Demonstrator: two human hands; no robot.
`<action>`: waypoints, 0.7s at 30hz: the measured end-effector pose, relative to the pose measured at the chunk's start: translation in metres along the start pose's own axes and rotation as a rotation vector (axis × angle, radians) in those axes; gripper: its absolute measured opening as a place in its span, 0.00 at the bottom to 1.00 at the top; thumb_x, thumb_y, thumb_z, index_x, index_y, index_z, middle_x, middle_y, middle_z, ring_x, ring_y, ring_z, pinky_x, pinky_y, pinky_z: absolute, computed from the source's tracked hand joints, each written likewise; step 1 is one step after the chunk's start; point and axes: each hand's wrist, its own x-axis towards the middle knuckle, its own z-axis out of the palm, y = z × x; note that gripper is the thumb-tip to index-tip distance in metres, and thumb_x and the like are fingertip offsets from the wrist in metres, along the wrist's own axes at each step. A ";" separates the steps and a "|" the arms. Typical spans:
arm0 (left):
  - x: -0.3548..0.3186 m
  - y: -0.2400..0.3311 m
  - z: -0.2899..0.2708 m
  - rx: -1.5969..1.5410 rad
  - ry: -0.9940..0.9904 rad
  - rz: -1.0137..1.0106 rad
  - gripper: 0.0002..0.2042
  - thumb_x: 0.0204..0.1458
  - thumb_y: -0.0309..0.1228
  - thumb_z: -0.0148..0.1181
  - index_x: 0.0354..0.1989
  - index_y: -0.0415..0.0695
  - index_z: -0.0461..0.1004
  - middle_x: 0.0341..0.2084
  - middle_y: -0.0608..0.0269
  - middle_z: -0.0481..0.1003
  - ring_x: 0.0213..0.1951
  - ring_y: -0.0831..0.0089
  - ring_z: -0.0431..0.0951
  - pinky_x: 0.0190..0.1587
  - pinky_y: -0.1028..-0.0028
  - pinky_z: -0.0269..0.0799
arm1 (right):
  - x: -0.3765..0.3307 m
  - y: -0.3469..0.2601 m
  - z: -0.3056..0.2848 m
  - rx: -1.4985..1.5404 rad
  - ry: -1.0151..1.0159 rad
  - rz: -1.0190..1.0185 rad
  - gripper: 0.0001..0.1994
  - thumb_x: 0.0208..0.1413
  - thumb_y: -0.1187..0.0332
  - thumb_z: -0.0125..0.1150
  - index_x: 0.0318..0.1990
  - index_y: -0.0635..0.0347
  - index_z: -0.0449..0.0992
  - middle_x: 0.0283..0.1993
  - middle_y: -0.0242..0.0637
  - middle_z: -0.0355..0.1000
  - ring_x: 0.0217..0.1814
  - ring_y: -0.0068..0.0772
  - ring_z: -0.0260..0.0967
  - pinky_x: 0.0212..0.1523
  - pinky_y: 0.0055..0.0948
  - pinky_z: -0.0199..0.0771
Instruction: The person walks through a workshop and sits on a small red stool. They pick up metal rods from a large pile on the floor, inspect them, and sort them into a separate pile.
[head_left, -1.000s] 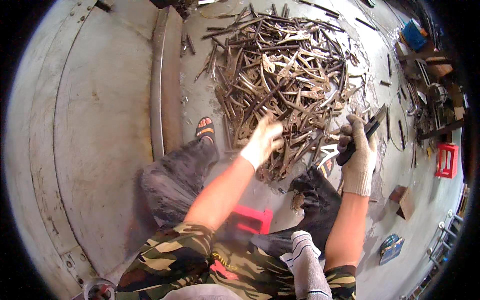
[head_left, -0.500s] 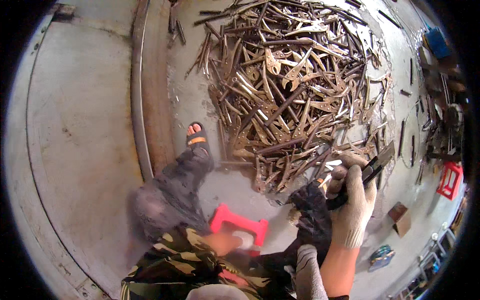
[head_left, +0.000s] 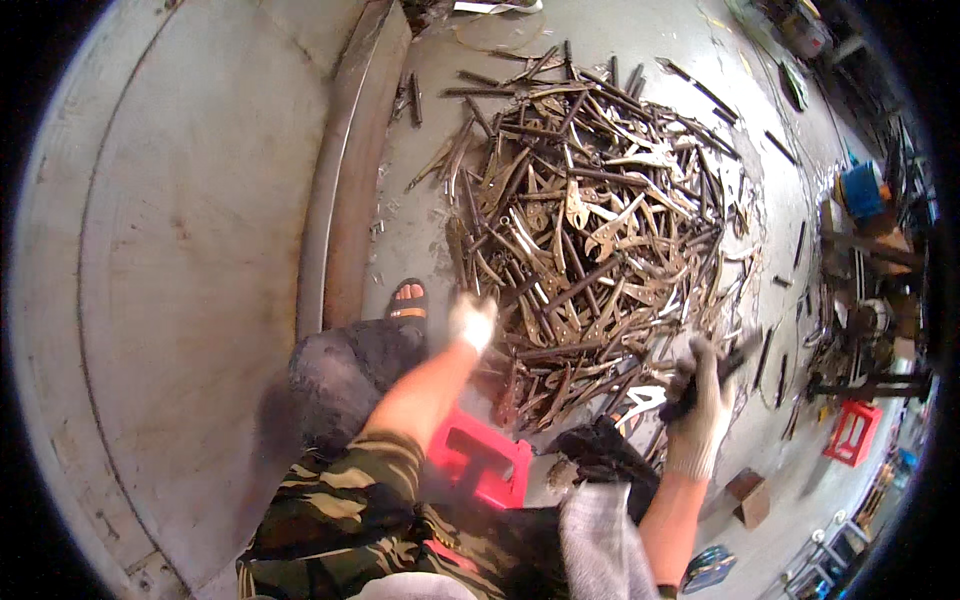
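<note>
A big heap of rusty metal tool parts (head_left: 590,240) lies on the concrete floor in front of me. My left hand (head_left: 472,322), in a pale glove, reaches down to the near left edge of the heap; it is blurred and I cannot tell whether it grips anything. My right hand (head_left: 700,410), also gloved, is closed around a dark metal bar (head_left: 715,375) held just above the heap's near right edge. I sit on a low red stool (head_left: 480,460) with my sandalled foot (head_left: 407,300) beside the heap.
A long metal rail (head_left: 340,200) runs along the floor at the left of the heap. Loose bars lie scattered at the right. A second red stool (head_left: 852,432), a blue container (head_left: 862,190), a small brown box (head_left: 748,497) and cluttered gear stand at the right.
My left hand, down near my lap half a second ago, has reached forward again to the heap's edge. The right hand keeps its hold on the dark bar. The view has tilted.
</note>
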 end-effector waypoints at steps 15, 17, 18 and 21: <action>0.190 0.051 0.008 -0.145 -0.062 -0.458 0.59 0.41 0.74 0.66 0.69 0.31 0.63 0.68 0.36 0.65 0.71 0.47 0.64 0.72 0.56 0.59 | 0.039 0.032 0.003 -0.204 -0.049 0.182 0.10 0.70 0.65 0.57 0.52 0.58 0.73 0.32 0.29 0.70 0.22 0.19 0.63 0.21 0.19 0.62; 0.199 0.041 0.014 -0.254 -0.124 -0.374 0.57 0.41 0.72 0.68 0.68 0.30 0.65 0.68 0.38 0.66 0.70 0.50 0.65 0.71 0.59 0.59 | 0.037 0.030 0.004 -0.199 -0.024 0.182 0.10 0.68 0.66 0.57 0.52 0.59 0.74 0.31 0.30 0.71 0.22 0.20 0.64 0.21 0.20 0.62; 0.201 0.038 0.018 -0.339 -0.176 -0.327 0.56 0.42 0.71 0.69 0.67 0.30 0.67 0.68 0.39 0.67 0.70 0.52 0.65 0.71 0.60 0.59 | 0.035 0.027 0.008 -0.197 0.011 0.181 0.10 0.67 0.68 0.57 0.51 0.60 0.74 0.29 0.31 0.71 0.22 0.21 0.64 0.21 0.21 0.63; 0.198 0.047 0.034 -0.462 -0.313 -0.206 0.51 0.43 0.67 0.72 0.63 0.31 0.73 0.65 0.42 0.70 0.69 0.58 0.66 0.70 0.63 0.60 | 0.038 0.033 -0.005 -0.189 0.036 0.153 0.10 0.65 0.69 0.57 0.51 0.62 0.74 0.29 0.32 0.71 0.22 0.21 0.64 0.21 0.22 0.63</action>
